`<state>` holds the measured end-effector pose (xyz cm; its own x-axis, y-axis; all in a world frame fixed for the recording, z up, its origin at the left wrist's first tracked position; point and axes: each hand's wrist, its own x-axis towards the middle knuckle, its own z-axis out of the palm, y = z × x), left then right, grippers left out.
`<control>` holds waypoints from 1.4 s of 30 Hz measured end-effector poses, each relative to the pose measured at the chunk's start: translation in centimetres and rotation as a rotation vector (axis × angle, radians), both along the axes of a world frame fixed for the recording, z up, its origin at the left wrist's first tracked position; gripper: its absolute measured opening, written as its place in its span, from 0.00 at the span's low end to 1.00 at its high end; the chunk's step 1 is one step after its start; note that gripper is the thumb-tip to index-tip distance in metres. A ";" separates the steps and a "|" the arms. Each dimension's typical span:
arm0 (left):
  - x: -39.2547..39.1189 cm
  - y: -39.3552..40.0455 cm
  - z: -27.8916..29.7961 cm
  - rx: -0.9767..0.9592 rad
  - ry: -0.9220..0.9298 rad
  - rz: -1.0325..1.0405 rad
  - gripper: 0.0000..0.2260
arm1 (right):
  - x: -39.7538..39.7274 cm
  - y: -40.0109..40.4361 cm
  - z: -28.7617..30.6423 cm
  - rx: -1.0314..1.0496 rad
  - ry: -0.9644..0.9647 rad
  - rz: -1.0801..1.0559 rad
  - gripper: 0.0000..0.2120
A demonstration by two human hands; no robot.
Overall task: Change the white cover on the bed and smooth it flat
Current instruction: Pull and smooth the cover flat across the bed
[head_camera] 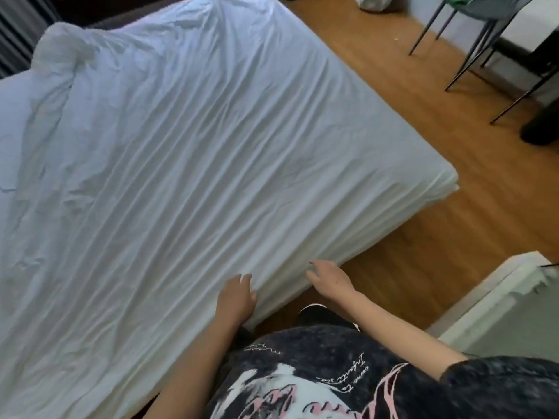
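Cover (193,164): spread over the bed, creased lengthwise.
Left hand (237,293): laid on the cover's near edge, fingers straight, together.
Right hand (331,279): just beside that edge, fingers spread, relaxed.

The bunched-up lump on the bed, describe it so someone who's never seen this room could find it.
Start at the bed's white cover, ridged with long creases. Follow it to the far corner, opposite the person's hands. The bunched-up lump there is the only puffy, rounded mound; everything around it lies flat.
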<state>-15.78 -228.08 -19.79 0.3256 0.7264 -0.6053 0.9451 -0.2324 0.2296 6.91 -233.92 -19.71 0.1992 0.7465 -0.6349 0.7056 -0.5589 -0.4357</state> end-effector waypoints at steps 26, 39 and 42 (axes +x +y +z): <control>60.6 9.8 -2.3 -0.135 -0.036 -0.702 0.20 | 51.0 -2.1 1.2 -0.103 -0.011 -0.760 0.20; 91.4 13.2 -5.5 -0.140 0.013 -0.729 0.18 | 82.1 -0.2 -2.1 -0.174 0.064 -0.808 0.17; 98.9 14.1 -5.2 -0.146 -0.028 -0.649 0.18 | 90.9 1.8 -2.1 -0.204 0.059 -0.737 0.18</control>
